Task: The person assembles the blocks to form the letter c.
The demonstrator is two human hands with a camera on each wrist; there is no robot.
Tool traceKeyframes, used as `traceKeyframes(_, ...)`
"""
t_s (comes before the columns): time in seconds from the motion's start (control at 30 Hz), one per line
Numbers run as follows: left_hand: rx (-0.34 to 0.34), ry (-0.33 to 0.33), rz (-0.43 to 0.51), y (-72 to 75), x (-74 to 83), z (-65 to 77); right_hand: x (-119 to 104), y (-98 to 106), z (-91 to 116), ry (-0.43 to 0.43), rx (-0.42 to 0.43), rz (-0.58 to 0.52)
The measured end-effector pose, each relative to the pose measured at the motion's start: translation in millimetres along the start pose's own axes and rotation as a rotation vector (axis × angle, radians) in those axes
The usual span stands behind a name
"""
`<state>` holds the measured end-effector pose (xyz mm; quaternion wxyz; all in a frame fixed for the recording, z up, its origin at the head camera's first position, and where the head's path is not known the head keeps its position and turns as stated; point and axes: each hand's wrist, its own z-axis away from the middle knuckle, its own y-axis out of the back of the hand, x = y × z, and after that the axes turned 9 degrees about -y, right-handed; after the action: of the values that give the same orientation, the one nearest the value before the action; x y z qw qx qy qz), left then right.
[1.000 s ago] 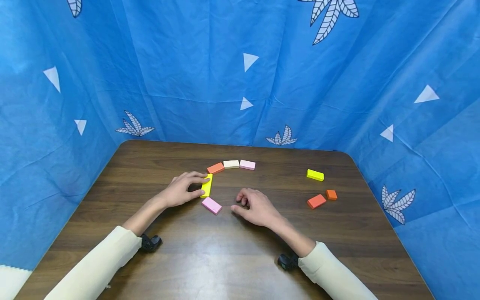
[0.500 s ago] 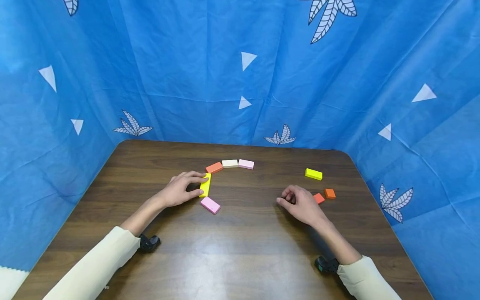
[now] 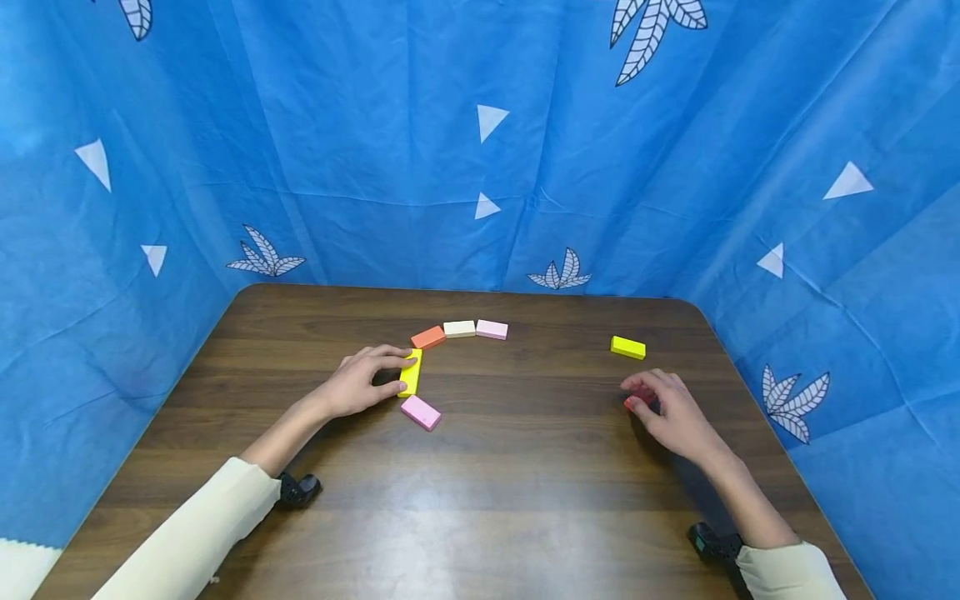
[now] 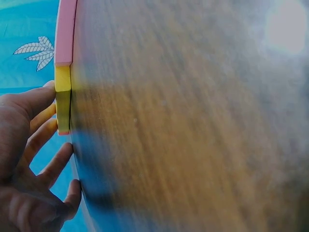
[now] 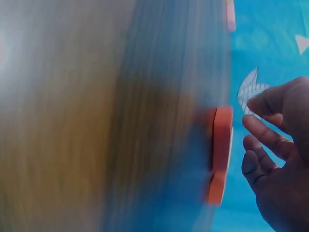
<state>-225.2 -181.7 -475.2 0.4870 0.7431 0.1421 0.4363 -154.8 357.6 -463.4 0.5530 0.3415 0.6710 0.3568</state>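
My left hand [image 3: 360, 383] rests on a yellow block [image 3: 412, 373], thumb and fingertips against it, the other fingers relaxed and spread. In the left wrist view the thumb and fingers lie along the side of that yellow block [image 4: 63, 104], next to a pink block [image 4: 65, 34]. Over at the right, my right hand [image 3: 675, 417] hovers above a red block [image 3: 628, 403] with its fingers loosely bent. The right wrist view shows that red block [image 5: 222, 140] apart from the fingertips, with a smaller orange block [image 5: 217, 188] beside it. In the head view the hand hides the orange block.
An orange-red block [image 3: 428, 337], a cream block [image 3: 459, 329] and a pink block [image 3: 492, 330] continue a curved row beyond the yellow one. Its near end is another pink block [image 3: 422, 412]. One more yellow block [image 3: 628, 347] lies behind my right hand. Blue curtain [image 3: 375, 167] surrounds the wooden table [image 3: 480, 500].
My right hand has moved right, from beside the near pink block to over the red block, and now covers the small orange one. The left hand has stayed on the yellow block.
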Motion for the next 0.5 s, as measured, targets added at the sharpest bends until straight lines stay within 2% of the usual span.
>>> traceKeyframes(0.2,-0.003,0.009,0.019,0.2,0.0,1.5,22,7,3,0.045,0.016,0.003)
traceKeyframes(0.33,-0.001,0.011,0.024,0.5,0.7,1.5,25,5,1,0.060,0.010,0.014)
traceKeyframes(0.5,0.000,0.005,0.021,1.3,1.0,1.1,25,2,-3,0.034,0.010,0.050)
